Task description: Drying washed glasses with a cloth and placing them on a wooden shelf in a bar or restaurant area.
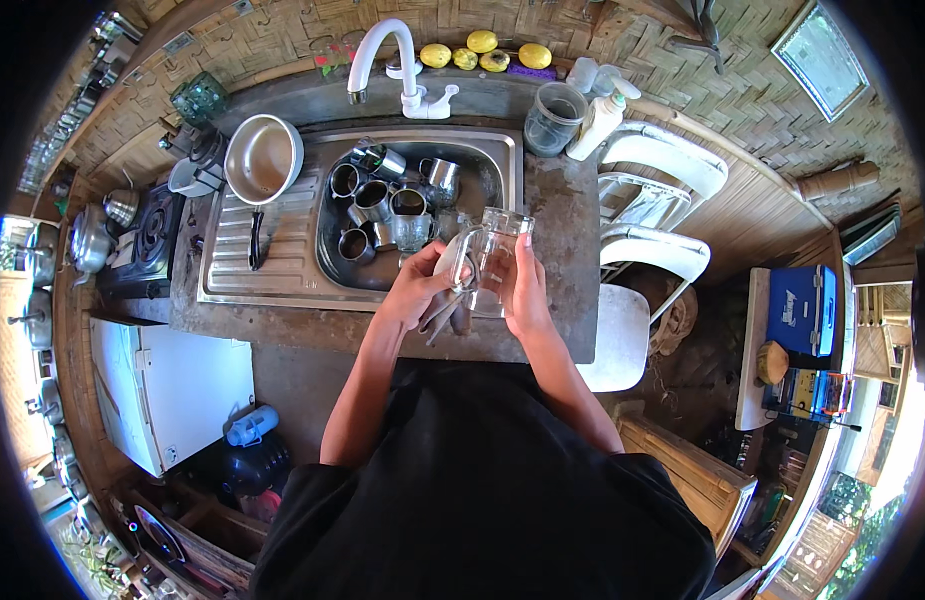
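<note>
Both my hands hold a clear glass mug (497, 262) over the front edge of the sink, its rim pointing away from me. My left hand (421, 281) is at the handle side, its fingers partly hidden behind the glass. Against the right wall of the mug lies my right hand (528, 289), thumb up along the side. A pale rounded thing (452, 259) shows by my left fingers, too covered to name. Beneath the mug, cutlery handles (441, 316) stick out over the counter. Several metal cups (373, 198) are heaped in the stainless steel sink basin (488, 165).
A saucepan (263, 159) rests on the drainboard (233, 255). Behind the sink rises a white faucet (391, 56), with several yellow fruits (435, 55) on the ledge. A plastic tub (555, 120) and a pump bottle (599, 124) stand right of the sink, near white folding chairs (657, 244).
</note>
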### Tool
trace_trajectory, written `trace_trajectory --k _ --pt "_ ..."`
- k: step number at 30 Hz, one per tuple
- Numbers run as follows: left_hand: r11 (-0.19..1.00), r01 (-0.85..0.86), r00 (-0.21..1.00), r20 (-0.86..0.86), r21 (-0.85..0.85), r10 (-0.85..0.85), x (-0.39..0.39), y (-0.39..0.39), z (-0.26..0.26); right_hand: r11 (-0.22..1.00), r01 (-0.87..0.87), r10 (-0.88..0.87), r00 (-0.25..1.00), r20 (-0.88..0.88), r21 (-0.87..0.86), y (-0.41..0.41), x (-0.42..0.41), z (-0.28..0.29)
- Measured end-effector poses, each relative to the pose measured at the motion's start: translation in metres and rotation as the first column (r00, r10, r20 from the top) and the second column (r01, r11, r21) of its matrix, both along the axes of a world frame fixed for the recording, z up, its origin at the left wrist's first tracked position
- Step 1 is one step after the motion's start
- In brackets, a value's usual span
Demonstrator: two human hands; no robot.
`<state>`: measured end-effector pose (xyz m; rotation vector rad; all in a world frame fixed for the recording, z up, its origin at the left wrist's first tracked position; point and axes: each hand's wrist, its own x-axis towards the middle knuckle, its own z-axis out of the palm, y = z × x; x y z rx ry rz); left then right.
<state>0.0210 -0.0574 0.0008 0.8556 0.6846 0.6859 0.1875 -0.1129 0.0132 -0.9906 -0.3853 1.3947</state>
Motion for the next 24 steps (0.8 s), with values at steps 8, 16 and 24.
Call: trace_trajectory --k 8,16,24 --pt "0.996 0.088 0.992 0.094 0.008 -0.088 -0.032 0.000 -0.018 0.995 0.098 -0.098 0.995 -0.029 -0.003 0.008 0.002 0.005" --pt "0.954 -0.294 0.955 0.055 0.057 0.291 0.000 0.005 0.012 0.984 0.129 -0.165 0.914 0.370 0.121 0.002 0.001 0.006" --pt "0.794 -0.520 0.824 -0.059 0.316 0.563 0.048 -0.008 0.011 0.966 0.074 -0.230 0.675 0.701 0.246 -0.003 0.005 0.015"
